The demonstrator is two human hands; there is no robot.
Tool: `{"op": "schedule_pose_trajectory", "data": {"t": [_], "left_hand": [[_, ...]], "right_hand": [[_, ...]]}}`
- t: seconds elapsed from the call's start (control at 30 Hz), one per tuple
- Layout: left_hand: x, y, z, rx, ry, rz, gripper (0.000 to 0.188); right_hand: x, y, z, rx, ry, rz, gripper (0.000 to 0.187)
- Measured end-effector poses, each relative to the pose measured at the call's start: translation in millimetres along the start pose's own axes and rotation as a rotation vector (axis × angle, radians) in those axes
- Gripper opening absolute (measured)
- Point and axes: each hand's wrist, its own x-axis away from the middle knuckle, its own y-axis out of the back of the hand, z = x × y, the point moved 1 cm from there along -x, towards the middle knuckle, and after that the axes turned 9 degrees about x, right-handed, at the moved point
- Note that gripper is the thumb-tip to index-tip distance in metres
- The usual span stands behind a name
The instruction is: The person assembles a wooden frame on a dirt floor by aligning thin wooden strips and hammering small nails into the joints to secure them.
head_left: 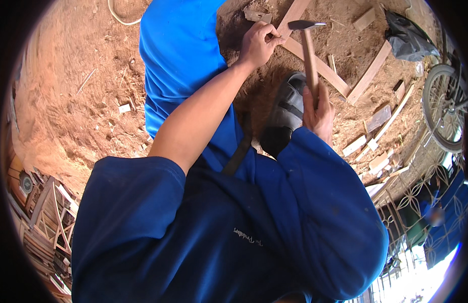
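My right hand [320, 113] is wrapped round the wooden handle of a hammer [310, 63]. The hammer's dark metal head is raised over the wooden strips, close to my left hand. Thumb and fingers of my left hand [258, 45] are pinched together at the joint where two strips meet; what they hold is too small to make out. One strip [296, 14] runs up and away from that joint. Another strip [322, 68] slants down to the right and meets a third strip [370, 72] at a corner.
My dark shoe [284, 108] stands beside the strips on brown ground. Wood offcuts [354, 145] are scattered at the right, near a bicycle wheel [442, 107]. A black plastic bag [408, 38] lies at the upper right. Stacked timber [47, 222] shows at the lower left.
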Motion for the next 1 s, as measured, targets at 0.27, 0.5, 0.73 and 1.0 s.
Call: {"op": "schedule_pose_trajectory", "data": {"t": [0.27,0.5,0.73,1.0], "left_hand": [[2,-2,6,-0.004,0.010,-0.015,0.023],[2,-3,16,-0.049,-0.083,-0.030,0.024],[0,-4,12,-0.067,-0.145,-0.007,0.023],[6,-4,4,-0.095,0.031,-0.028,0.021]], "right_hand": [[1,-20,-10,0.122,0.111,-0.057,0.032],[4,-16,-6,-0.001,0.139,-0.159,0.036],[3,-17,-7,-0.002,0.058,-0.135,0.031],[8,-18,-8,0.010,-0.048,-0.060,0.038]]}}
